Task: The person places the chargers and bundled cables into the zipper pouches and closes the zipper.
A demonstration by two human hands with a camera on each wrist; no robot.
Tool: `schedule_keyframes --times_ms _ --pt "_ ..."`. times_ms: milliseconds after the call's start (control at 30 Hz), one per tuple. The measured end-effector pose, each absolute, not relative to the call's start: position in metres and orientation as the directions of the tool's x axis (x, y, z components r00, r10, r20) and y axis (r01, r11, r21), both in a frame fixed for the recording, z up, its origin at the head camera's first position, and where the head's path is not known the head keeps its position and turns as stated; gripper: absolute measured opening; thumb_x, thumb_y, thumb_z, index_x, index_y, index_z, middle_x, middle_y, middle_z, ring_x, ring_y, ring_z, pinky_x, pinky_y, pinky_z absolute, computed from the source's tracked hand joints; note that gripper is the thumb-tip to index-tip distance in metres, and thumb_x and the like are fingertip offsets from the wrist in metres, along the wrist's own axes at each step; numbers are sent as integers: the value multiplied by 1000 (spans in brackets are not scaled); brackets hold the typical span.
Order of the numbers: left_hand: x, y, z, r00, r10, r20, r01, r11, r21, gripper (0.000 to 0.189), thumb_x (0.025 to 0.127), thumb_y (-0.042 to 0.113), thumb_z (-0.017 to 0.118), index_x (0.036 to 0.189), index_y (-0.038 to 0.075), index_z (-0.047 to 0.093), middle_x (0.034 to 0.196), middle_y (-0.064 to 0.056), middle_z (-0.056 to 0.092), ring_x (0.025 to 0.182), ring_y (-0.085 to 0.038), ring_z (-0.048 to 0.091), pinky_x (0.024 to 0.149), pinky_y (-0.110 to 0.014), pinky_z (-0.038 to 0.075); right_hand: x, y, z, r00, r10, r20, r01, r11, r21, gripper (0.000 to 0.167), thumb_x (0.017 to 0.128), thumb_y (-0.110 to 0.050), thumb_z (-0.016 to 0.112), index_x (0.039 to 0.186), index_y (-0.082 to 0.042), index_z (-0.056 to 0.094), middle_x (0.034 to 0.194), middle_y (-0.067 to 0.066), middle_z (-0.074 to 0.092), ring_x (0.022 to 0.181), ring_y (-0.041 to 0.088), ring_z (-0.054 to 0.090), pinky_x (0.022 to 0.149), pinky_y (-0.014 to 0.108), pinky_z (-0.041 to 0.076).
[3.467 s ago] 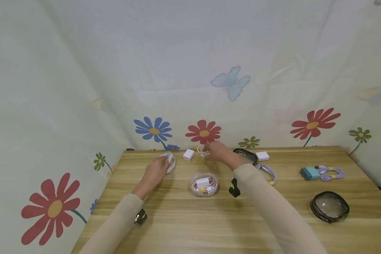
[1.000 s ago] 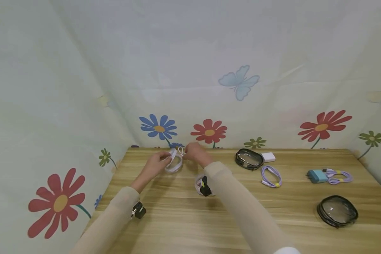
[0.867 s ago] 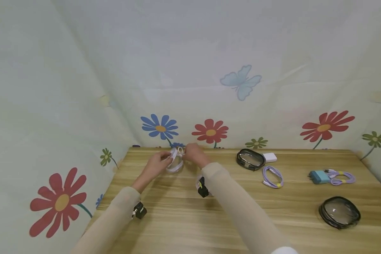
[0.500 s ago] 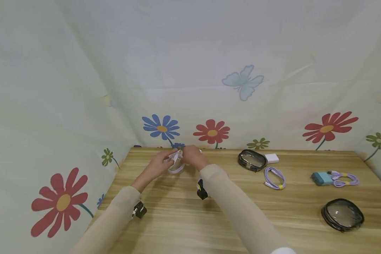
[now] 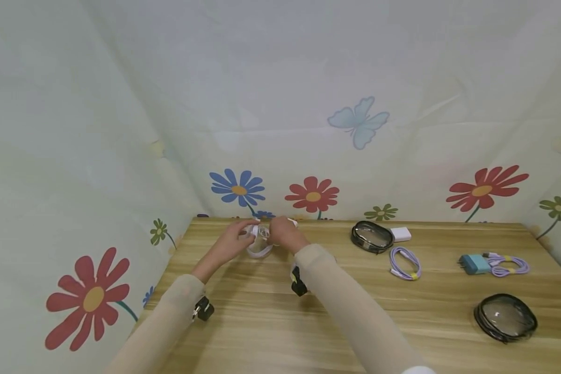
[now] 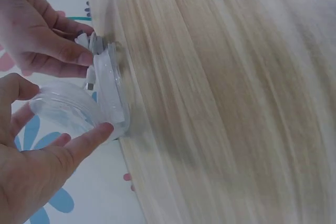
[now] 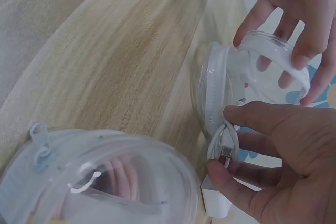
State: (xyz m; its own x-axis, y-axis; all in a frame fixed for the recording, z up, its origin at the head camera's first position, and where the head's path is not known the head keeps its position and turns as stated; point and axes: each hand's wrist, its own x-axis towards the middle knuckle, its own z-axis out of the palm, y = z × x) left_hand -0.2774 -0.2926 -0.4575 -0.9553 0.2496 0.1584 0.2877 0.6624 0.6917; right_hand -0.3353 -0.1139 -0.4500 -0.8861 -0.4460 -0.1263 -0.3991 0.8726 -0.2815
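My left hand (image 5: 231, 241) holds up the lid of a clear round zip pouch (image 7: 212, 82) with white trim, thumb and fingers round the lid's rim. The pouch's base stands on the table near its back edge. In my right hand (image 5: 286, 234) a coiled white USB cable (image 7: 227, 145) is pinched between thumb and fingertips, right at the pouch's opening. The cable's metal plug shows in both wrist views. A white charger adapter (image 7: 215, 203) sits just beside the right fingers, mostly hidden behind that hand in the head view.
Another clear pouch (image 7: 173, 182) lies close under my right wrist. Farther right on the wooden table (image 5: 257, 332) are two black-rimmed clear pouches (image 5: 372, 236), a white adapter (image 5: 400, 234), a purple cable (image 5: 405, 263), and a teal charger (image 5: 474, 264) beside another purple cable (image 5: 508, 265).
My right hand has brought the white cable leftward, past the white adapter, to the pouch. My left hand has raised the lid. In the last second the cable has come in closer to the opening.
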Motion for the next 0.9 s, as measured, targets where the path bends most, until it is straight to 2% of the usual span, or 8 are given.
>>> schedule_keyframes --times_ms 233,567,733,800,900 --pt "-275 -300 -458 -959 221 178 279 616 737 46 97 11 66 141 9 57 151 -20 48 126 -49 56 98 -55 53 -337 -115 -454 -890 -432 -145 -385 884 -267 27 85 -26 82 72 -9 66 79 5 66 69 17 54 66 31 50" --pt "-274 -300 -463 -955 256 148 279 617 736 47 97 16 69 143 13 58 149 -14 53 129 -48 55 97 -52 54 -341 -114 -449 -857 -492 -153 -437 851 -290 43 86 -29 81 56 -15 52 56 -3 46 59 15 43 54 27 37" --pt "-273 -298 -464 -954 258 152 282 606 744 46 98 15 69 142 12 58 148 -14 54 129 -47 55 99 -55 52 -342 -116 -449 -848 -512 -138 -452 834 -317 47 86 -27 79 53 -16 47 53 -5 41 56 14 39 51 26 34" --pt "-273 -297 -464 -954 260 152 283 602 747 46 98 14 68 142 11 58 148 -14 55 128 -48 55 100 -56 51 -341 -116 -445 -855 -501 -136 -435 834 -340 43 86 -27 79 56 -15 51 56 -4 46 57 14 42 53 25 36" --pt "-274 -296 -464 -952 264 156 289 600 746 46 98 13 68 142 10 57 146 -16 56 127 -47 56 101 -56 50 -338 -115 -436 -873 -470 -129 -396 838 -375 30 86 -25 80 67 -9 64 68 0 57 62 14 47 57 26 41"
